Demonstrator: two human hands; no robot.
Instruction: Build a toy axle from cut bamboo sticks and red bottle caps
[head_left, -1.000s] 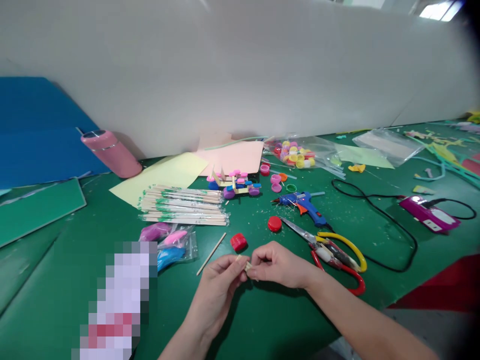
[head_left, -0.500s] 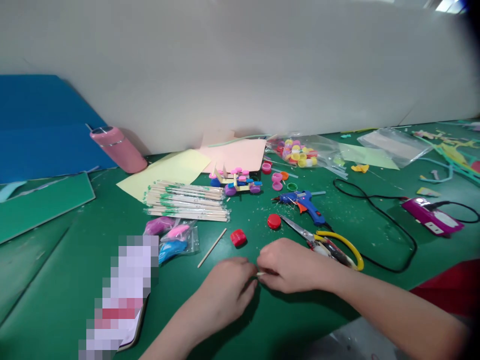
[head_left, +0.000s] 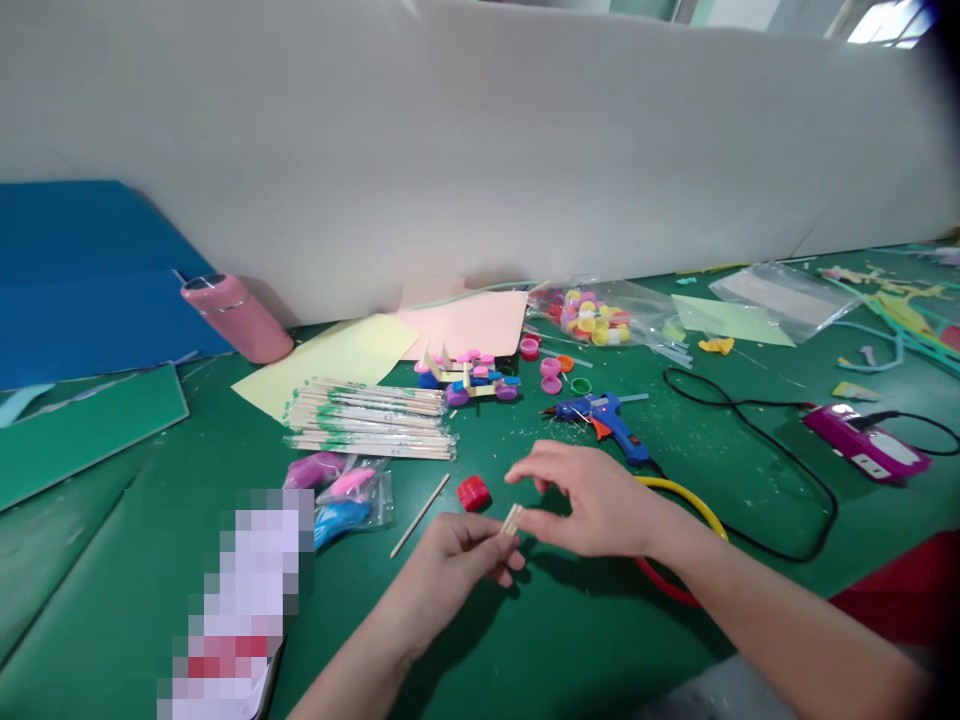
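Note:
My left hand [head_left: 476,550] pinches a small bundle of short wooden stick pieces [head_left: 511,519] between thumb and fingers. Close on its right, my right hand [head_left: 581,500] has its index finger and thumb spread, with the thumb tip at the edge of the bundle. A red bottle cap [head_left: 473,493] lies just beyond my left hand. One loose wooden stick [head_left: 420,516] rests to the left of that cap. Under my right hand and forearm are scissors with yellow and red handles [head_left: 686,492], their blades hidden.
Packed wooden sticks [head_left: 371,418] lie left of two small toy cars [head_left: 484,384]. A blue glue gun [head_left: 609,420] is wired to a purple power strip [head_left: 862,440]. Bagged clay [head_left: 341,515], a phone [head_left: 247,600], a pink bottle [head_left: 238,318] and bagged caps [head_left: 592,318] surround the area.
My hands have drawn slightly apart, and the stick bundle now shows in my left fingers. My right fingers have spread. The round red cap beside the scissors is now hidden.

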